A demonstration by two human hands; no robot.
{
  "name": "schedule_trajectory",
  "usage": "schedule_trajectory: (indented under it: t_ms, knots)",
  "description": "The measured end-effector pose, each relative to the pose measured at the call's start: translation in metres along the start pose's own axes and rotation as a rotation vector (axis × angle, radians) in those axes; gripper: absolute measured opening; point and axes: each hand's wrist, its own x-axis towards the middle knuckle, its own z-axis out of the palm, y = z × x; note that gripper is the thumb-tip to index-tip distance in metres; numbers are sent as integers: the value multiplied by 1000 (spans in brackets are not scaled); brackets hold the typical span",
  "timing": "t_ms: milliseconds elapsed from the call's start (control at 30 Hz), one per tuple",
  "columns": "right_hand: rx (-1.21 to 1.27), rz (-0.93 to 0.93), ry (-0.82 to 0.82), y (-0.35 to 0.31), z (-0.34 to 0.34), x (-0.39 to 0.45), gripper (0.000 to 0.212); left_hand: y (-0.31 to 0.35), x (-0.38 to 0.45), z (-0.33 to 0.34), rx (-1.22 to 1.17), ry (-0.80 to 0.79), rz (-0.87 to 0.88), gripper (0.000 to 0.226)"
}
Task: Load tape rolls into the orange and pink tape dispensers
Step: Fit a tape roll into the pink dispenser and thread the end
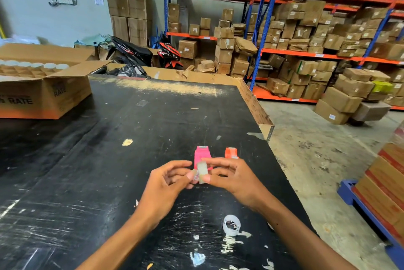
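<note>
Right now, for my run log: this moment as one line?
both hands pinch clear tape roll | pink plastic dispenser, orange plastic dispenser on black table

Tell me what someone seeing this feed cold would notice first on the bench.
Two bare hands meet at the centre of the black table, the left hand and right hand pinching a small clear tape roll between their fingertips. Just behind them stand the pink dispenser and, to its right, the orange dispenser. Nearer the person, a white ring lies on the table.
</note>
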Motion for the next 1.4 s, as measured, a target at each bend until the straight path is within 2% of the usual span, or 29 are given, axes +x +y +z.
schedule_trajectory:
  t_ms: [100,233,400,467,567,700,967,1133,1267,1400]
  knots:
    - [-25,-12,-20,-2,0,0,40,1,2,0,9,46,21,22]
    - [-27,-23,-16,-5,1,2,43,1,3,2,54,41,60,10]
    - [-35,-36,-32,-5,1,3,43,3,4,0,181,25,139,13]
    - [-25,-48,-11,-5,1,4,43,4,4,2,159,70,149,13]
    - [-30,-72,39,-4,7,6,44,3,3,9,-2,186,92,12]
    - [-44,-107,123,-2,12,10,44,5,4,13,-140,165,29,17]
    - [-47,-129,168,0,14,12,43,4,6,16,-196,169,-10,14]
    - [-36,-88,142,-1,10,11,42,4,8,15,-152,141,-6,13]
    - [-3,-80,149,-4,3,13,48,6,15,18,-218,114,-90,15]
    - [-65,-75,150,-4,-2,15,41,2,19,19,-239,65,-140,21]
